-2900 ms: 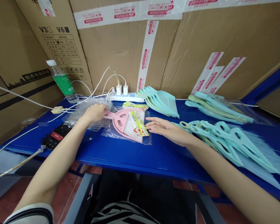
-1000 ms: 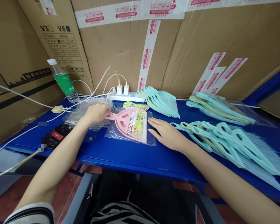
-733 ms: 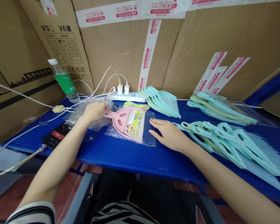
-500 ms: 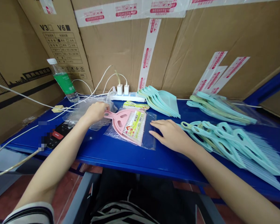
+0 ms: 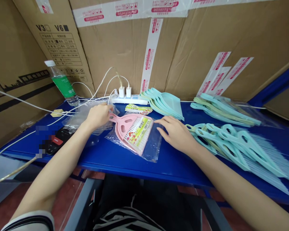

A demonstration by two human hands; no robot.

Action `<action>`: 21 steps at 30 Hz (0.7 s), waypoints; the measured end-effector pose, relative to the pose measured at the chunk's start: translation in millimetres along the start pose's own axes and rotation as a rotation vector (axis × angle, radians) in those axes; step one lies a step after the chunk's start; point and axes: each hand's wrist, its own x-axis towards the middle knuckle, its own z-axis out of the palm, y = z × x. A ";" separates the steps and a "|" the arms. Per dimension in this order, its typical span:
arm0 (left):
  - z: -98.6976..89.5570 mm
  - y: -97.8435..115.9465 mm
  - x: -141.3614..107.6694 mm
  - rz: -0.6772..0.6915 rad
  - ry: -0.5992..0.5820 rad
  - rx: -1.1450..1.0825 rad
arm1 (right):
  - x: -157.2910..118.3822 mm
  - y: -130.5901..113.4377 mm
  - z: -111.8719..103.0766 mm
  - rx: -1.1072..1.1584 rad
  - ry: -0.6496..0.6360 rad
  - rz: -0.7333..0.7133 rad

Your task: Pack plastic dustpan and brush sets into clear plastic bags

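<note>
A pink dustpan (image 5: 124, 126) with a white-bristled brush (image 5: 137, 136) clipped to it and a printed yellow-green label lies inside a transparent plastic bag (image 5: 154, 144) on the blue table (image 5: 125, 162). My left hand (image 5: 98, 116) sits at the bag's open end by the dustpan's handle, fingers curled into the crumpled plastic. My right hand (image 5: 175, 134) rests on the bag's far right corner, fingers spread and touching only plastic. To its right lie several teal dustpan brushes (image 5: 233, 144).
Behind the bag stand a white power strip (image 5: 128, 100) with chargers and a stack of teal dustpans (image 5: 163, 104). A water bottle (image 5: 61, 84) and loose white cables lie at left, a black device (image 5: 57, 142) near the front edge. Cardboard sheets (image 5: 125, 54) wall the back.
The bag with the dustpan has swung clockwise, its brush end moving toward me. My right hand has moved up onto the bag's far corner. My left hand stays nearly still.
</note>
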 end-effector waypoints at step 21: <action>13.5 4.1 -2.1 0.379 -0.023 -0.092 | 3.5 -2.6 -10.9 0.070 -0.260 0.270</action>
